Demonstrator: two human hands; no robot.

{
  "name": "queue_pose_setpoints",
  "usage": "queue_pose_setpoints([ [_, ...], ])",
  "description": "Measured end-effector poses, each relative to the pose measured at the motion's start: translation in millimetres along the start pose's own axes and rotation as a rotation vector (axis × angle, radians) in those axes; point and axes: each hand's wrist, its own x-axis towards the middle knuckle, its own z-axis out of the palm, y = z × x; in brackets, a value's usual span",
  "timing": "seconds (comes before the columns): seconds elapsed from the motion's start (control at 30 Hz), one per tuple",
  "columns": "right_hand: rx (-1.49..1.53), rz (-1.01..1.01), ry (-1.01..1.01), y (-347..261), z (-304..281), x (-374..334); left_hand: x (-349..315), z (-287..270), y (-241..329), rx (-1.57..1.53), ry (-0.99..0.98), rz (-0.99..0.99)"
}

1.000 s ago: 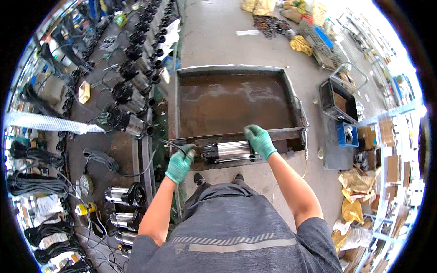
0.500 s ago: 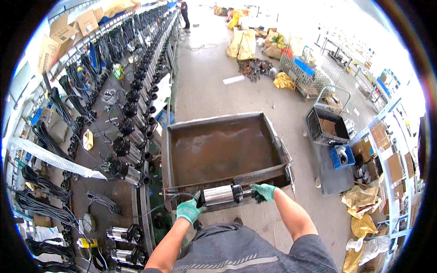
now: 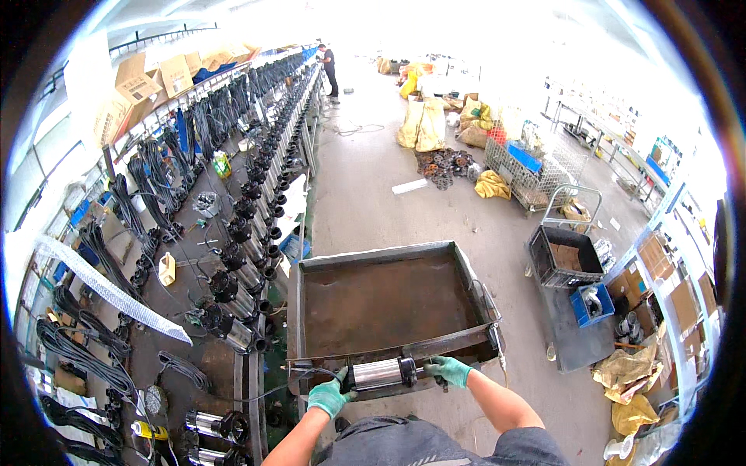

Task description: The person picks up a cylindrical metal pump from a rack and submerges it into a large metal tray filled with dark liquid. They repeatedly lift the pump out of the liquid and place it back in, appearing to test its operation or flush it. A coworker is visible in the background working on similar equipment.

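A steel submersible pump (image 3: 378, 373) with black ends lies sideways along the near edge of a metal tank (image 3: 388, 348) holding brown water. My left hand (image 3: 332, 394), in a green glove, is closed around the pump's left black end, where a dark cable leads off. At the other end my right hand (image 3: 449, 371), gloved alike, is closed on the short stub past the black collar. A small dark part shows beneath its fingers; its kind is hard to make out.
Left of the tank, a long bench carries rows of similar pumps (image 3: 231, 328) and coiled black cables (image 3: 81, 353). On the right stand a trolley (image 3: 571, 342) with a black crate (image 3: 566, 256) and a blue bin (image 3: 591, 303). Far off, a person (image 3: 329, 71) stands beside the bench.
The view has tilted up, so the tank, pump and my hands sit lower in the picture. Both hands stay on the pump.
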Motion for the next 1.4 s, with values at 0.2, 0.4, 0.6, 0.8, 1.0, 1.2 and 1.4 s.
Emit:
queue_pose_setpoints([
  [0.2, 0.522, 0.063, -0.092, -6, -6, -13, 0, -4, 7, -0.021, 0.001, 0.020],
  [0.4, 0.480, 0.191, -0.150, -39, -3, -23, 0, 1, 2, -0.046, 0.017, 0.026],
  [0.6, -0.109, -0.027, -0.244, -9, -15, 0, -3, -1, 4, -0.059, 0.029, 0.022],
  [0.8, -1.440, -0.116, 0.113, -21, -2, 18, -4, -7, 8, -0.074, -0.025, -0.031],
  [1.0, -0.404, 0.157, -0.124, -37, -16, -10, -4, -5, 8, -0.072, -0.008, -0.019],
  [1.2, 0.335, 0.263, -0.192, -10, -30, -10, -3, -4, 12, -0.046, -0.005, -0.020],
  [1.4, 0.401, -0.026, -0.359, -13, -30, -6, -5, -9, 15, -0.037, -0.020, -0.028],
])
